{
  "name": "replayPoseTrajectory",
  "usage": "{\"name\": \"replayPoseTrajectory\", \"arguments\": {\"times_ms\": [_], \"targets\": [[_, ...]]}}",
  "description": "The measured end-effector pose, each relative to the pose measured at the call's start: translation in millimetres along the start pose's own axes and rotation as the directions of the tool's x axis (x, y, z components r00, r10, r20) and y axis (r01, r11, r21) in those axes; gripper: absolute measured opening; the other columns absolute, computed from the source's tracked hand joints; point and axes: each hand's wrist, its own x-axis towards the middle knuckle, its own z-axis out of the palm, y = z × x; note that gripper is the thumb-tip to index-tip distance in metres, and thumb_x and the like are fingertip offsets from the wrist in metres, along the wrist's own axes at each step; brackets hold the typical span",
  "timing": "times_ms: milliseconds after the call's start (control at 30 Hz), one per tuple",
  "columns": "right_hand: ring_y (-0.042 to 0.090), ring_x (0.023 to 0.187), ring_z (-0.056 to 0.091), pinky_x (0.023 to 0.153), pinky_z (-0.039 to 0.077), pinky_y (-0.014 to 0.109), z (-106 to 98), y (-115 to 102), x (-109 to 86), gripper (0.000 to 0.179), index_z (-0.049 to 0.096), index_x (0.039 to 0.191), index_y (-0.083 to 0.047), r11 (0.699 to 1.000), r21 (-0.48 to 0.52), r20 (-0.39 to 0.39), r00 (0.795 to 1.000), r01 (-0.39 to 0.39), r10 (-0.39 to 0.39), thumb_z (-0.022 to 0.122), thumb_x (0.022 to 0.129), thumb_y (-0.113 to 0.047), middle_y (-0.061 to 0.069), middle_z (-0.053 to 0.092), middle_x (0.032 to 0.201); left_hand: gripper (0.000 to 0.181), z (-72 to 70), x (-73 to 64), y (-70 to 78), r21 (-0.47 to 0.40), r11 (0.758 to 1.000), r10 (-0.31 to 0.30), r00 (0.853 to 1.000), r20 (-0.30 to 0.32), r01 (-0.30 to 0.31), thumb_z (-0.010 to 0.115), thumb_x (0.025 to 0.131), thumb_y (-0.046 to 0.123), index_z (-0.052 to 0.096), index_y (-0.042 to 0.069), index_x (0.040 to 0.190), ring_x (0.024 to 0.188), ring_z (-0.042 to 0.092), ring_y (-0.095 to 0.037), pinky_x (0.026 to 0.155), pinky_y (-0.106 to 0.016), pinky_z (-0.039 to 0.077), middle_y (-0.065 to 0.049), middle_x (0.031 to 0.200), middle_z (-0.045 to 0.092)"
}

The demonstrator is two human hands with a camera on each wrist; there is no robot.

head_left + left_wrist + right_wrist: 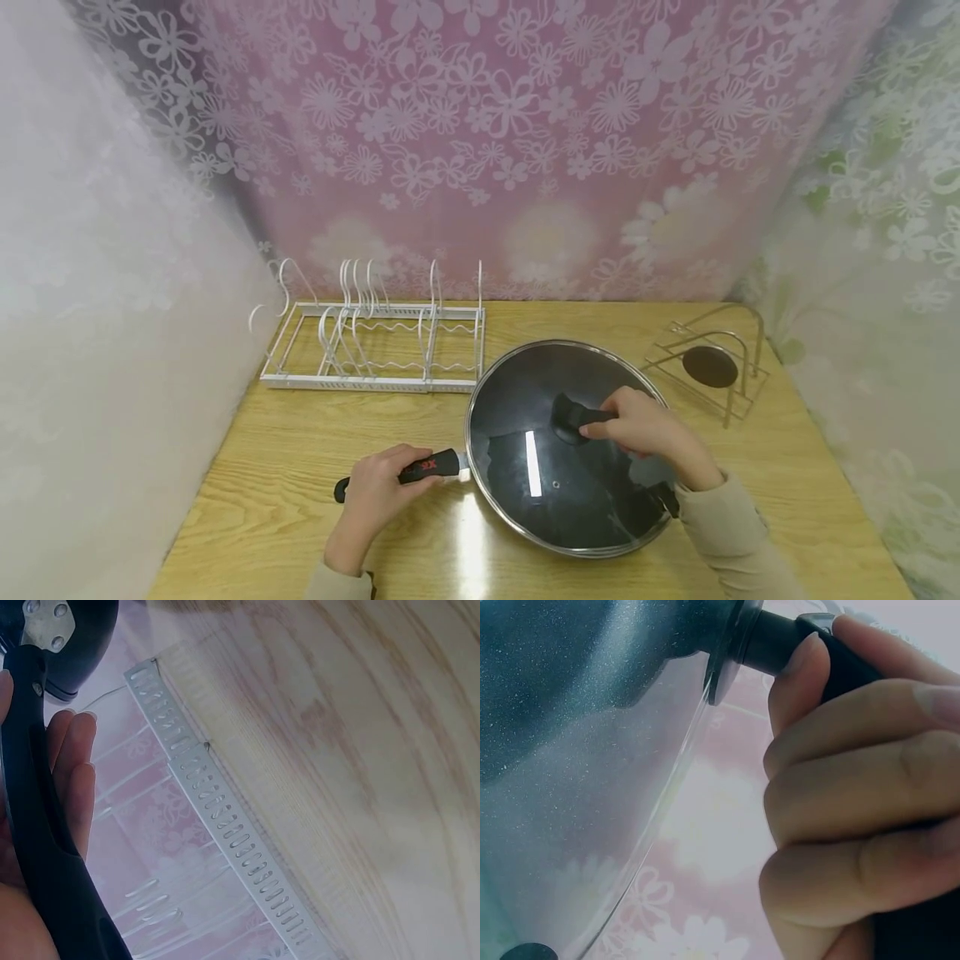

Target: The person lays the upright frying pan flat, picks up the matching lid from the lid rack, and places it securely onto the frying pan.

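Note:
A wok with a long black handle point(448, 463) stands on the wooden table under a round glass lid point(510, 392) with a metal rim. My left hand point(378, 492) grips that handle at the left. In the left wrist view its fingers point(73, 765) lie around the handle's underside, below the dark side of the wok point(90, 649). Over the lid, my right hand point(645, 425) holds the black lid knob point(566, 421). The right wrist view shows fingers point(847, 795) curled around the knob. There the lid's glass point(577, 810) stands edge-on beside the hand.
Behind the left hand lies a white wire dish rack point(345, 383) with upright loops. At the back right stands a metal wire holder point(738, 367) with a dark round disc. A floral curtain point(487, 167) hangs behind the wooden table point(285, 467).

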Motion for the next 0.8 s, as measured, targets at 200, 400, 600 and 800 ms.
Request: {"name": "replayPoseTrajectory", "arguments": {"times_ms": [200,400,600,800], "targets": [[0.006,0.034,0.033,0.04,0.034,0.024,1,1,0.4,0.038,0.055,0.06,-0.011,1.0,-0.004,-0.003,1.0,0.004,-0.004,0.072,0.088,-0.031,-0.007,0.038,0.042,0.039,1.0,-0.6,-0.5,-0.003,1.0,-0.011,1.0,0.003,0.011,0.094,0.061,0.025,0.078,0.014,0.094,0.064,0.067,-0.01,0.052,-0.021,0.049,0.004,0.083,0.073],[0.009,0.037,0.039,0.045,0.042,0.029,0,0,-3.5,0.036,0.059,0.068,-0.009,0.999,-0.049,-0.003,1.0,0.007,-0.007,0.069,0.091,-0.036,-0.005,0.042,0.045,0.038,-1.2,2.2,0.1,0.001,0.999,0.033,0.999,0.019,-0.033,0.093,0.064,0.025,0.077,0.013,0.097,0.065,0.068,-0.01,0.053,-0.021,0.051,0.003,0.086,0.073],[0.014,0.058,0.058,0.062,0.053,0.039,2,0,-7.4,0.045,0.069,0.095,0.0,0.979,-0.191,-0.07,0.994,0.071,-0.086,0.068,0.091,-0.044,0.004,0.066,0.071,0.024,-16.6,11.9,5.3,0.012,0.999,0.044,0.997,0.063,-0.045,0.087,0.075,0.025,0.077,0.013,0.094,0.06,0.06,-0.004,0.051,-0.017,0.046,0.004,0.084,0.072],[0.009,0.066,0.055,0.065,0.05,0.034,-4,0,-21.5,0.036,0.067,0.097,-0.011,0.965,-0.228,-0.232,0.956,0.127,-0.18,0.067,0.092,-0.047,-0.005,0.064,0.082,0.018,-38.9,34.9,16.5,0.077,0.984,0.16,0.987,-0.017,-0.158,0.084,0.076,0.017,0.075,0.007,0.089,0.056,0.062,-0.009,0.049,-0.02,0.05,-0.002,0.079,0.071]]}}
